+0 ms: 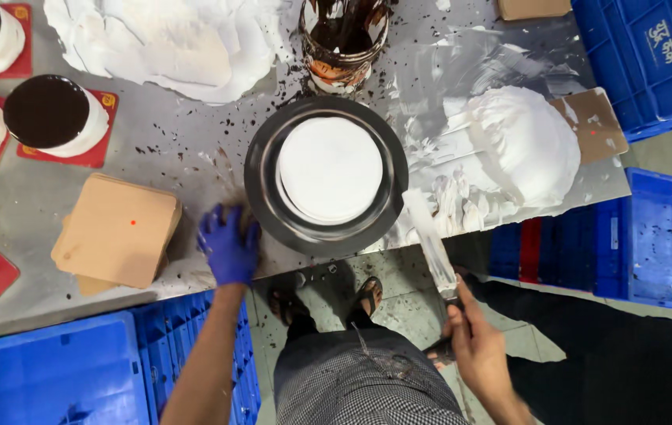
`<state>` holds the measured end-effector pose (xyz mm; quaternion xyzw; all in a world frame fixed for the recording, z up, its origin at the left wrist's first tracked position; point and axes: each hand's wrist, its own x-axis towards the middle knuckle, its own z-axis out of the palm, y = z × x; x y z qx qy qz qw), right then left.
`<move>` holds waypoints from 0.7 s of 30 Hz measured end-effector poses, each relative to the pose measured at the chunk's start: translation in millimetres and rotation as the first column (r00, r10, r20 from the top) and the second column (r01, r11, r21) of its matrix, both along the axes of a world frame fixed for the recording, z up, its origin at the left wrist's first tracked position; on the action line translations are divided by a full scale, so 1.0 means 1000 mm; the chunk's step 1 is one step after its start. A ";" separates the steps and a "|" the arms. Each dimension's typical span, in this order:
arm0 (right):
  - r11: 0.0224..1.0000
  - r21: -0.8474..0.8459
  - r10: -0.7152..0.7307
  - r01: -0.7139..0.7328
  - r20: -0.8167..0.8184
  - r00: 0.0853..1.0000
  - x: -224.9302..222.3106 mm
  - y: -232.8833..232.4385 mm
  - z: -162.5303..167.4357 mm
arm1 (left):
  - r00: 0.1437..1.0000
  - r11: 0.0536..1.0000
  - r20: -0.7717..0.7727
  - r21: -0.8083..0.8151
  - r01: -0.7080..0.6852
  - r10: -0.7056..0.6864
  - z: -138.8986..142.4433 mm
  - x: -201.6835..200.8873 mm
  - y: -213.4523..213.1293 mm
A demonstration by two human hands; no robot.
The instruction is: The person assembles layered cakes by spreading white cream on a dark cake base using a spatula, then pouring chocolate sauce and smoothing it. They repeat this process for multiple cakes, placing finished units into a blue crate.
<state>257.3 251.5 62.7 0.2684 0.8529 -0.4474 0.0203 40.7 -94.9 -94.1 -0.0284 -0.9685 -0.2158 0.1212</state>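
A round white cream-covered cake (330, 168) sits on a dark metal turntable (261, 177) on a steel table. My left hand (227, 245), in a blue glove, rests on the table edge just left of the turntable, fingers spread, touching something brown that is mostly hidden. My right hand (474, 340) is bare and grips the handle of a long cream-smeared palette knife (430, 242). The blade points up toward the turntable's right rim. A big heap of white cream (526, 143) lies on the table to the right.
A chocolate-smeared tin (344, 35) stands behind the turntable. A stack of brown cake boards (120, 230) lies at left. Chocolate-topped cakes on red boards (57, 116) line the left edge. More cream (171, 43) is spread at the back. Blue crates (651, 55) stand right and below.
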 end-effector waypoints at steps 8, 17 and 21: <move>0.943 -0.249 0.231 -0.222 0.009 0.973 -0.041 -0.027 0.013 | 0.989 0.790 -0.017 0.603 -0.110 0.150 -0.041 0.107 0.037; 0.709 -0.410 0.648 -0.574 0.057 0.759 -0.129 -0.187 -0.032 | 0.982 0.302 0.141 0.937 -0.174 0.128 0.040 0.113 -0.017; 0.651 -0.300 0.721 -0.697 -0.043 0.692 -0.138 -0.235 -0.046 | 0.887 -0.265 0.462 0.856 -0.444 0.009 0.052 0.095 -0.027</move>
